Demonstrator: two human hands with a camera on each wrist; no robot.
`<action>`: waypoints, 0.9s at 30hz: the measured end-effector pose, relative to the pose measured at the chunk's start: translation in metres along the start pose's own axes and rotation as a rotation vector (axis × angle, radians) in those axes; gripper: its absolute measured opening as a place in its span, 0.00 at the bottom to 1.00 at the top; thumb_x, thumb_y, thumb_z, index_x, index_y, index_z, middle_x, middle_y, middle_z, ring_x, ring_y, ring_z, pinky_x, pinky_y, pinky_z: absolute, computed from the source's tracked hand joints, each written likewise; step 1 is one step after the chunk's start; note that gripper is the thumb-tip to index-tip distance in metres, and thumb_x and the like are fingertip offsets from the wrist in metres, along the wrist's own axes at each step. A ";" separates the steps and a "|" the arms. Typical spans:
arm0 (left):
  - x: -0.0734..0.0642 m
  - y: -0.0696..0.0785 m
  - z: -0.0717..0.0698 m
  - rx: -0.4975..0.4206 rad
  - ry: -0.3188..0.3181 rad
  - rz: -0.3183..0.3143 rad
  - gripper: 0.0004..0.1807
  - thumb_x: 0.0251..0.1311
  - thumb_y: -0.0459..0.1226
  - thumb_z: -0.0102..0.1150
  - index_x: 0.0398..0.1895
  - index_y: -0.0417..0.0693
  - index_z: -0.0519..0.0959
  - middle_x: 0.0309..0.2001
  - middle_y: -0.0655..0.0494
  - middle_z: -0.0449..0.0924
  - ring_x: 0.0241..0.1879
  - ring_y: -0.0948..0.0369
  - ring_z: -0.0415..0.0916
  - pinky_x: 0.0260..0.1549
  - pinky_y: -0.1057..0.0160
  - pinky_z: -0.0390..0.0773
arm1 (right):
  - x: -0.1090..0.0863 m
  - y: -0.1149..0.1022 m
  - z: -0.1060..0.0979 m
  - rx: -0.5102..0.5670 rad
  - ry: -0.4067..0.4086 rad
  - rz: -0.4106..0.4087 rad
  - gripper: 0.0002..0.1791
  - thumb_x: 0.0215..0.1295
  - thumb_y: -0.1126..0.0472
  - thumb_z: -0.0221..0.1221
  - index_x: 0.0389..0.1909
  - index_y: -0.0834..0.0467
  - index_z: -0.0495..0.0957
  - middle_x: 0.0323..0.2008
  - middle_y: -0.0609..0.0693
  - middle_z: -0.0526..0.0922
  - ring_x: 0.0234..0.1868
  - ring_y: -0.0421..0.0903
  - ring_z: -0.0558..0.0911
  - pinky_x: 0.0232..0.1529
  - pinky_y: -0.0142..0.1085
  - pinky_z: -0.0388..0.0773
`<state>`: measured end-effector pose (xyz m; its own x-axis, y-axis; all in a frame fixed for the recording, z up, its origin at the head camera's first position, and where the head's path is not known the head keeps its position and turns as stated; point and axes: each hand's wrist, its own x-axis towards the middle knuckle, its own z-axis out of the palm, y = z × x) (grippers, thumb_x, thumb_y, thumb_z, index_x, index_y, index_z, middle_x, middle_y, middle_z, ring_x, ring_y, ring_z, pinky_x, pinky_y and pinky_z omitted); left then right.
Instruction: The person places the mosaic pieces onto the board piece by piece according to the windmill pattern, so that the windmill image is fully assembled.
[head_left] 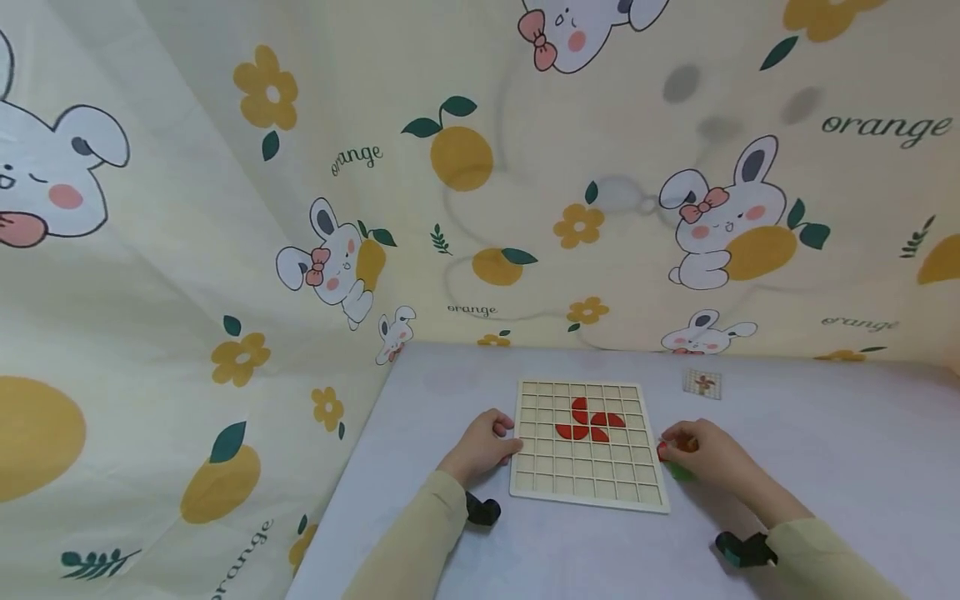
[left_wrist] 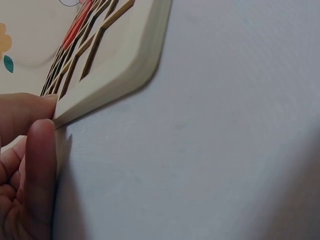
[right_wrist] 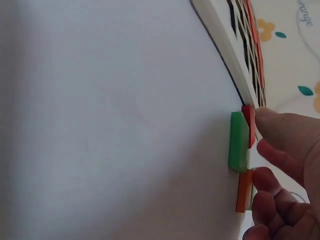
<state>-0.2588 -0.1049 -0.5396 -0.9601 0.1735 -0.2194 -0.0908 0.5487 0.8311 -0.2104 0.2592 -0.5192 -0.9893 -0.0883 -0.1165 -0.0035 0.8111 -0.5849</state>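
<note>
A square cream grid board [head_left: 585,479] lies on the table, with several red quarter-round pieces [head_left: 600,421] set in its cells in a pinwheel. At the board's left edge, my left hand [head_left: 483,446] pinches the rim between thumb and finger. My right hand [head_left: 705,454] is low beside the board's right edge, thumb and forefinger at the two ends of a red piece [right_wrist: 250,125]. Under and beside these fingers lie a green piece [right_wrist: 239,142] and an orange piece [right_wrist: 243,191]. The palm hides part of this group in the head view.
A small card [head_left: 702,383] printed with a red pinwheel on a grid lies behind the board, to the right. The white table [head_left: 420,392] meets a patterned cloth backdrop [head_left: 525,208] at the back and left. Each wrist wears a black camera mount [head_left: 483,508].
</note>
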 end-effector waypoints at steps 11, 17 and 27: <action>0.001 0.002 0.000 -0.012 0.002 -0.016 0.17 0.55 0.39 0.69 0.45 0.51 0.73 0.40 0.53 0.70 0.30 0.61 0.75 0.29 0.63 0.76 | -0.003 -0.005 0.006 -0.034 0.047 -0.025 0.15 0.60 0.56 0.66 0.43 0.61 0.81 0.35 0.53 0.73 0.36 0.50 0.71 0.36 0.43 0.72; 0.001 0.003 0.002 -0.023 -0.010 -0.012 0.17 0.55 0.38 0.69 0.45 0.50 0.73 0.39 0.53 0.70 0.29 0.61 0.75 0.28 0.63 0.76 | -0.003 -0.012 0.007 -0.040 0.028 -0.021 0.14 0.58 0.63 0.64 0.44 0.64 0.79 0.34 0.52 0.73 0.34 0.49 0.71 0.33 0.41 0.72; 0.000 0.002 -0.002 -0.011 -0.018 0.010 0.17 0.56 0.38 0.69 0.45 0.49 0.73 0.39 0.53 0.69 0.28 0.61 0.75 0.28 0.64 0.76 | -0.005 -0.017 0.007 -0.137 0.140 0.006 0.16 0.56 0.55 0.69 0.35 0.64 0.79 0.30 0.53 0.73 0.32 0.50 0.71 0.31 0.42 0.71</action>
<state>-0.2599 -0.1053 -0.5369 -0.9559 0.1941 -0.2202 -0.0841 0.5377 0.8389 -0.2043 0.2420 -0.5145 -0.9999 -0.0102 -0.0013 -0.0084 0.8835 -0.4684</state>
